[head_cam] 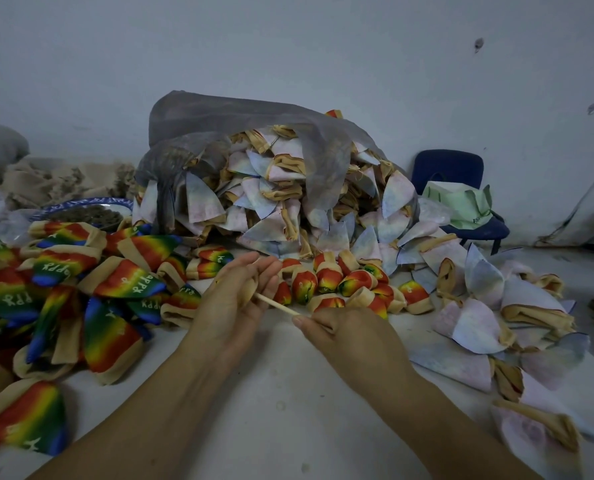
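My left hand (240, 299) is raised over the white table (271, 410), its fingers curled round a small beige fabric piece (250, 284) that is mostly hidden in the palm. My right hand (344, 336) pinches the near end of a thin wooden stick (276, 306), whose far end goes into the fabric in my left hand. Just behind the hands lies a row of small stuffed rainbow pieces (337, 285).
A grey plastic bag (254, 150) spills pale inside-out cone-shaped fabric pieces (479, 317) across the middle and right. Rainbow "HAPPY" fabric pieces (108, 292) are heaped at left. A blue-rimmed plate (87, 209) stands behind them. A blue chair (461, 188) stands at back right by the wall.
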A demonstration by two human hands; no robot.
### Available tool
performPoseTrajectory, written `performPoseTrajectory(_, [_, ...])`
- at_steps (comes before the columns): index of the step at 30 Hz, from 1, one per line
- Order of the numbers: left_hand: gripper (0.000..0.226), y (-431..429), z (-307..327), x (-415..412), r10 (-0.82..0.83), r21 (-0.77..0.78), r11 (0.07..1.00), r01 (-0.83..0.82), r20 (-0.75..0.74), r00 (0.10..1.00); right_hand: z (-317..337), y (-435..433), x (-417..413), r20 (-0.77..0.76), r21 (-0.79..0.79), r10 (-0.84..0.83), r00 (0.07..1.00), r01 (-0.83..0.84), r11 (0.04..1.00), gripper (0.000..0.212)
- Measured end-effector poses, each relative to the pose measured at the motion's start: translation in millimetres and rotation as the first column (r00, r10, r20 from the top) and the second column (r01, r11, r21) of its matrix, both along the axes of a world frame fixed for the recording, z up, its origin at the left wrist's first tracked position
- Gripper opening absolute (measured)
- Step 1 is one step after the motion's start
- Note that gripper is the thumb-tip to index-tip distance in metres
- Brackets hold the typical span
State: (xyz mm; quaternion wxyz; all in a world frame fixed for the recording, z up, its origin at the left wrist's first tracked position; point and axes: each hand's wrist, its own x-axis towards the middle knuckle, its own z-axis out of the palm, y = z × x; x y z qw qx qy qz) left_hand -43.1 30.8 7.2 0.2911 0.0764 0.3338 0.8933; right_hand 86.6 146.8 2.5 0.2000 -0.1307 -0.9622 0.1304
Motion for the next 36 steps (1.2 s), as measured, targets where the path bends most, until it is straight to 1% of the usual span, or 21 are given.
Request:
performPoseTrajectory(2, [0.016,-1,2,2,-0.063,0.048,0.997,0.061,0.040,0.997,-2,-1,0,-0.033,-0.046,0.048,0.998,-0.049,0.998,0.052])
performPoseTrajectory(4, [0.019,-2,5,4,-0.102,0.064,0.993,0.100,0.032,0.994,-5,-4,-1,-0.069,-0.188,0.049,0.996,-0.062,0.980,0.053])
performPoseTrajectory(5, [0.023,-2,5,4,-0.105,0.059,0.993,0.103,0.019,0.994,-6,-7,-1,-0.079,-0.289,0.040,0.996,-0.062,0.955,0.051])
performPoseTrajectory(7, [0.031,-2,6,4,-0.102,0.043,0.994,0.103,-0.015,0.995,-11,-12,-4,-0.082,-0.481,0.024,0.996,-0.060,0.874,0.044])
performPoseTrajectory(8, [0.033,-2,7,4,-0.098,0.026,0.995,0.099,-0.035,0.995,-13,-16,-5,-0.077,-0.545,0.011,0.997,-0.051,0.837,0.040])
performPoseTrajectory(10, [0.034,0,5,3,-0.070,-0.023,0.997,0.069,-0.059,0.996,-16,-21,-7,-0.069,-0.587,-0.014,0.998,-0.029,0.809,0.037])
performPoseTrajectory(11, [0.033,0,3,2,-0.045,-0.060,0.997,0.041,-0.072,0.996,-17,-22,-8,-0.065,-0.576,-0.020,0.998,-0.021,0.817,0.037])
performPoseTrajectory(13, [0.032,1,-2,0,-0.003,-0.143,0.990,-0.013,-0.110,0.994,-18,-23,-10,-0.057,-0.505,-0.027,0.998,-0.006,0.863,0.040])
performPoseTrajectory(16, [0.035,1,-6,0,-0.011,-0.228,0.973,-0.022,-0.141,0.990,-17,-16,-10,-0.067,-0.285,-0.041,0.997,0.020,0.958,0.049])
performPoseTrajectory(17, [0.038,1,-6,0,-0.035,-0.251,0.968,-0.002,-0.141,0.989,-16,-14,-9,-0.087,-0.218,-0.046,0.995,0.026,0.976,0.047])
performPoseTrajectory(19, [0.049,0,-5,0,-0.090,-0.301,0.952,0.049,-0.124,0.988,-14,-8,-7,-0.114,-0.138,-0.052,0.992,0.036,0.990,0.039])
performPoseTrajectory(21, [0.056,2,-3,2,-0.120,-0.358,0.931,0.070,-0.120,0.986,-14,-2,-5,-0.109,-0.092,-0.071,0.991,0.061,0.994,0.041])
performPoseTrajectory(23, [0.052,3,-3,5,-0.087,-0.370,0.929,0.020,-0.166,0.982,-14,3,-4,-0.110,-0.056,-0.081,0.991,0.076,0.996,0.040])
performPoseTrajectory(25, [0.041,3,-4,6,-0.034,-0.305,0.951,-0.048,-0.259,0.965,-13,5,-4,-0.119,-0.074,-0.076,0.990,0.068,0.995,0.039])
performPoseTrajectory(27, [0.035,1,-3,7,-0.010,-0.242,0.967,-0.076,-0.338,0.941,-11,6,-3,-0.131,-0.099,-0.072,0.989,0.059,0.993,0.041])
performPoseTrajectory(29, [0.030,1,-3,7,-0.011,-0.209,0.976,-0.067,-0.349,0.937,-11,8,-3,-0.131,-0.105,-0.072,0.989,0.059,0.993,0.042])
performPoseTrajectory(33, [0.028,1,-4,9,-0.101,-0.157,0.986,0.050,-0.338,0.936,-12,10,-4,-0.124,-0.142,-0.076,0.989,0.058,0.988,0.052])
performPoseTrajectory(36, [0.033,-1,-1,8,-0.199,-0.128,0.979,0.161,-0.387,0.901,-7,8,-2,-0.152,-0.229,-0.026,0.988,-0.010,0.973,0.063])
